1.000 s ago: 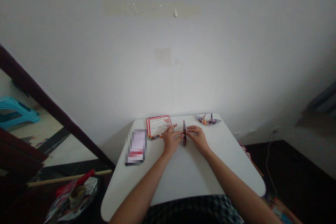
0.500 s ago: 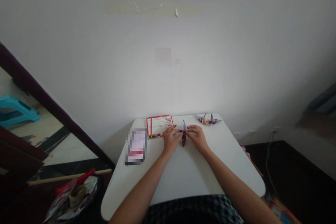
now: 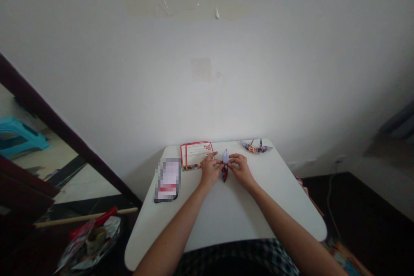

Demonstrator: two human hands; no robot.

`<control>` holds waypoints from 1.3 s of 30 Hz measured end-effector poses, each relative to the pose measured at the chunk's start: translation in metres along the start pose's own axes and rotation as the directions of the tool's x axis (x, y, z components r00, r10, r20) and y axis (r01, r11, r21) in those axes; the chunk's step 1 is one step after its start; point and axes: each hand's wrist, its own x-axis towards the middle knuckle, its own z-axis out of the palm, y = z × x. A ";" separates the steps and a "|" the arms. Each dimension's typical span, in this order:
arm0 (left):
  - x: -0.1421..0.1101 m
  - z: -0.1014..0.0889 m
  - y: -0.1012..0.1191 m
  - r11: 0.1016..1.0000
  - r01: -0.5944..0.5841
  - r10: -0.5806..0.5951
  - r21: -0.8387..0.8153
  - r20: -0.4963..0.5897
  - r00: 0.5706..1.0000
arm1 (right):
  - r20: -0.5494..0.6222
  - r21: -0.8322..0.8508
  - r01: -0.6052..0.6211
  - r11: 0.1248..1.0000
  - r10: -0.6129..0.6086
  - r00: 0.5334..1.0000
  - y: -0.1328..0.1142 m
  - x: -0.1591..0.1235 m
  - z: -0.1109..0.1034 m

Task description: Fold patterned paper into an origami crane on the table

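Observation:
Between both hands, over the middle of the white table, is a folded piece of printed paper, pale at its far end and dark red at its near end. My left hand pinches it from the left, and my right hand pinches it from the right. The fingertips of both hands meet near its middle and hide part of the folds. Past my right hand, at the table's far right, lies a folded paper crane of colourful printed paper.
Several red-edged printed sheets lie by the wall, left of centre. A phone, its screen blurred out, rests on the table's left side. On the floor at left stand a lined bin and a mirror with a dark frame.
The folded paper has turned and tilted slightly between my fingers, and its pale far part looks wider. Both hands keep their pinch with only small finger movements.

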 end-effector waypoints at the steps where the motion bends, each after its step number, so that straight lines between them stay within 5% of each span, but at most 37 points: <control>1: 0.000 0.000 0.000 1.000 -0.001 0.001 0.002 -0.004 1.000 | 0.005 -0.003 0.006 1.000 -0.006 1.000 0.000 0.000 0.000; 15: -0.004 0.000 -0.001 1.000 -0.012 0.014 0.026 -0.085 0.996 | 0.013 -0.081 0.007 0.997 -0.006 1.000 -0.006 0.000 -0.009; 27: -0.003 0.000 0.006 0.989 -0.023 0.016 0.148 0.045 0.999 | 0.052 -0.023 0.000 1.000 0.002 0.999 -0.007 -0.001 -0.004; 39: -0.004 -0.003 0.008 0.997 -0.022 0.024 0.075 -0.019 1.000 | -0.001 0.021 -0.067 0.998 0.067 0.998 -0.005 0.000 -0.011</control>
